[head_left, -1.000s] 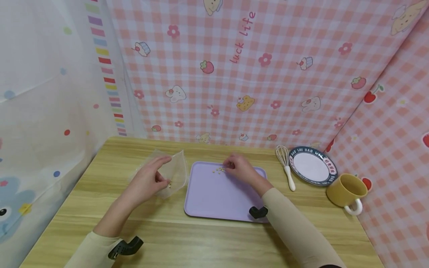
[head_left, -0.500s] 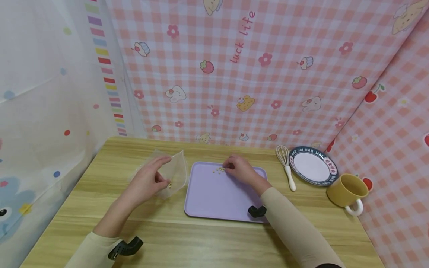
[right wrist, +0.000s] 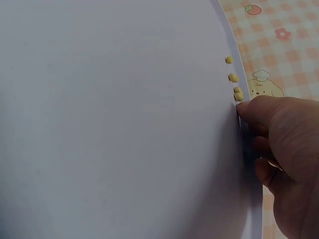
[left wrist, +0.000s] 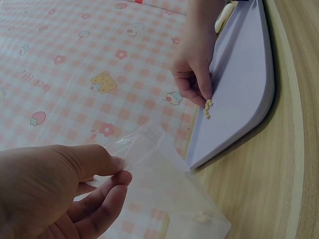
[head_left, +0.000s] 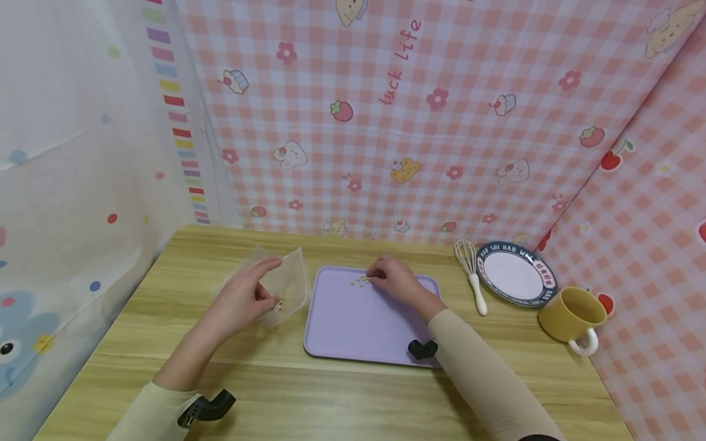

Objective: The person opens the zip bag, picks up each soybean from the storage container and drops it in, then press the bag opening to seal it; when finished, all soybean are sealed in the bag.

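Observation:
My left hand [head_left: 245, 293] pinches the edge of a clear plastic bag [head_left: 292, 282] between thumb and fingers, left of the tray. A few soybeans [left wrist: 202, 217] lie at the bottom of the bag. On the lilac tray [head_left: 353, 324], near its far edge, several yellow soybeans [right wrist: 233, 77] lie in a loose row. My right hand [head_left: 394, 278] reaches over that edge with curled fingers and pinches at the soybeans, its thumb tip against the nearest one. What sits between those fingertips is mostly hidden.
Right of the tray lie a white-handled whisk [head_left: 473, 278] and a white plate [head_left: 513, 274] with a dark patterned rim. A yellow mug [head_left: 568, 315] with a white handle stands at the table's right edge. Checked cloth [head_left: 386, 141] hangs behind the wooden table [head_left: 276, 392].

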Demonstrator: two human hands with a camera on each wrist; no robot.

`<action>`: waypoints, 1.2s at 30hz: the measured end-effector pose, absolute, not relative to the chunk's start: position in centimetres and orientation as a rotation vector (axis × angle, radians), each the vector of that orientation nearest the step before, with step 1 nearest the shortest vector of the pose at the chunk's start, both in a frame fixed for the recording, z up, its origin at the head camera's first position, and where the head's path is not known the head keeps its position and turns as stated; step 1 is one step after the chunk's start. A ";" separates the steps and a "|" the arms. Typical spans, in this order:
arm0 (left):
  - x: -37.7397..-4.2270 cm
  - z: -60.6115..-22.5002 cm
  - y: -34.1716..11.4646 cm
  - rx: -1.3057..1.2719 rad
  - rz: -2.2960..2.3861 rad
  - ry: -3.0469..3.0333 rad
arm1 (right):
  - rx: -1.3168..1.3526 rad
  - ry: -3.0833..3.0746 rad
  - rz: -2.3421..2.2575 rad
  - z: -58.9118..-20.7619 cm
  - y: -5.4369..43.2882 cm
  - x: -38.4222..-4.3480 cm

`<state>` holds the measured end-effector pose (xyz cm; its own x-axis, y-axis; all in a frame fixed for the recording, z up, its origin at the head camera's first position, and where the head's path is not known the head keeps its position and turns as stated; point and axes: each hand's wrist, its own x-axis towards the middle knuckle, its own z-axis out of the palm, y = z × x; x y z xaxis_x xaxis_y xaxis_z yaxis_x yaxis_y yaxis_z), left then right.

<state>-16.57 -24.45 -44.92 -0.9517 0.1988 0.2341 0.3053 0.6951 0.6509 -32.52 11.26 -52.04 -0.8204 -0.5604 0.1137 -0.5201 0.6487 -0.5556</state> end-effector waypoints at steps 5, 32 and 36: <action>-16.6 -44.9 -24.4 -0.419 -1.094 -2.753 | -0.960 2.803 -0.876 -52.1 11.4 -32.4; -16.6 -44.9 -24.3 -0.429 -1.101 -2.761 | -1.051 2.732 -1.311 -49.7 10.2 -30.1; -16.7 -44.8 -24.2 -0.436 -1.103 -2.748 | -1.094 2.704 -1.413 -48.5 8.7 -29.1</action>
<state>-16.70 -24.23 -44.77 -0.9469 0.2112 0.2426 0.3203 0.6876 0.6516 -29.11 8.72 -48.48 -0.7679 -0.5183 0.3763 -0.6050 0.3938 -0.6921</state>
